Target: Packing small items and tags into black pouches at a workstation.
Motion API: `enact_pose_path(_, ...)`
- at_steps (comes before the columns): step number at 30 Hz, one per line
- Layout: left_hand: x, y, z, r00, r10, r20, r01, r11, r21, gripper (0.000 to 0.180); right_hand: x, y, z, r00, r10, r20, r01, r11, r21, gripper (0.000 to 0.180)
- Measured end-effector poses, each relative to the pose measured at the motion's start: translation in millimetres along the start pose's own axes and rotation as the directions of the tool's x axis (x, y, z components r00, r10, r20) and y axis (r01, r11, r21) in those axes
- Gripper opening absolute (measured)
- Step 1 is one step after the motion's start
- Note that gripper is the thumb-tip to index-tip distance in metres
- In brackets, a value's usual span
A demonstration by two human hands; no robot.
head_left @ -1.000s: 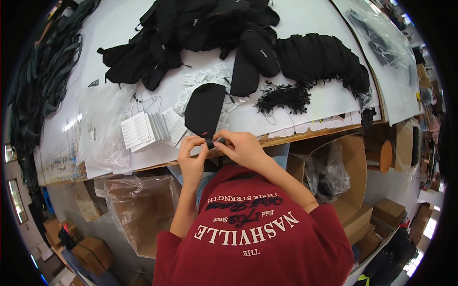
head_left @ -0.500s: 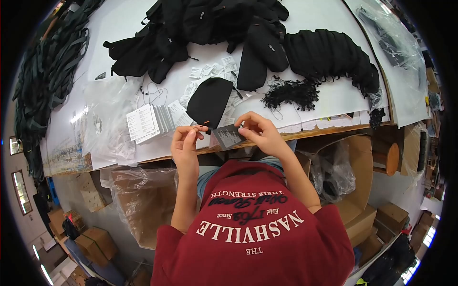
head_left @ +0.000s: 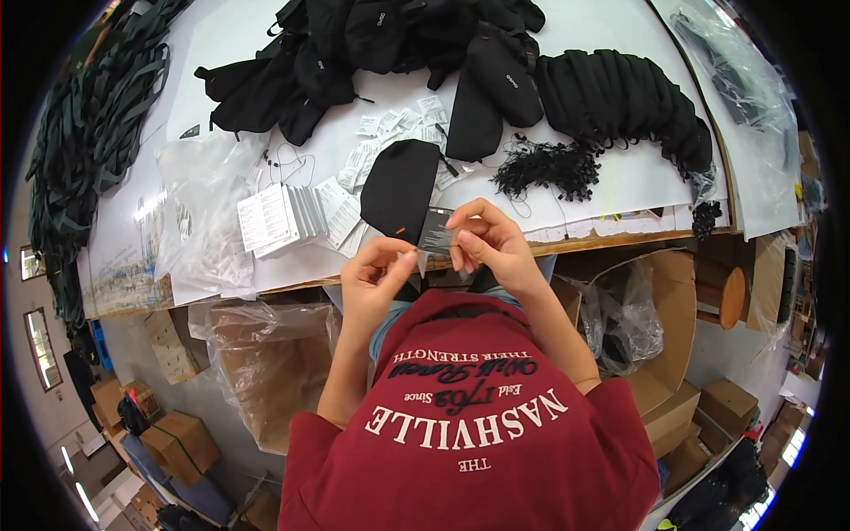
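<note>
My right hand (head_left: pixel 492 241) pinches a dark grey printed card (head_left: pixel 436 232) at the table's front edge. To its left, my left hand (head_left: pixel 379 276) is closed, thumb against forefinger, close to the card's lower left corner. What those fingertips hold is too small to make out. A small pale piece (head_left: pixel 422 263) shows just below the card. Right behind my hands lies a flat black pouch (head_left: pixel 398 188) with a tiny orange tab at its near edge. Loose white printed labels (head_left: pixel 361 164) spread around and behind the pouch.
Left of my hands stands a row of white printed cards (head_left: pixel 270 221), beside a clear plastic bag (head_left: pixel 208 212). Black bags (head_left: pixel 381 40) pile up at the back. Black cords (head_left: pixel 547 170) and a row of black pouches (head_left: pixel 620 97) lie right. An open carton (head_left: pixel 664 301) stands below the edge.
My left hand has moved right and slightly down, away from the orange tab. The card has shifted right and up with my right hand. The pouch has slid slightly right.
</note>
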State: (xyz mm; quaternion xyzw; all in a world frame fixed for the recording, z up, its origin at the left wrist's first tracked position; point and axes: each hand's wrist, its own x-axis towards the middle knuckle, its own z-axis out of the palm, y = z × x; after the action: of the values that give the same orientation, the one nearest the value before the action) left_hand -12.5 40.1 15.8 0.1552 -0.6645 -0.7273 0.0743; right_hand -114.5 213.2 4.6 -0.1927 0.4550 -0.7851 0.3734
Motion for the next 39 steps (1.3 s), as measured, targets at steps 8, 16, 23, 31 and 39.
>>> enact_pose_path(8,-3,9,11,0.987,-0.020,0.162,0.012,0.999,0.048,0.004,-4,4,27,0.967,-0.190,-0.172,0.160,0.972,-0.174,0.015)
enact_pose_path(16,-4,11,9,0.980,-0.067,0.186,0.058,0.997,0.053,0.005,-4,4,37,0.978,-0.184,-0.099,0.152,0.951,-0.268,0.015)
enact_pose_path(23,-2,8,4,0.966,-0.108,0.236,0.120,0.992,-0.039,0.004,-5,6,34,0.976,-0.205,-0.071,0.142,0.852,-0.504,0.016)
enact_pose_path(31,-4,8,3,0.965,-0.106,0.240,0.127,0.989,-0.072,0.004,-2,16,39,0.913,-0.408,-0.028,0.312,0.738,-0.598,0.016)
enact_pose_path(39,-6,18,-2,0.946,-0.040,0.323,-0.010,0.988,0.154,0.006,7,22,-20,0.937,-0.117,-0.331,0.034,0.969,-0.246,0.018)
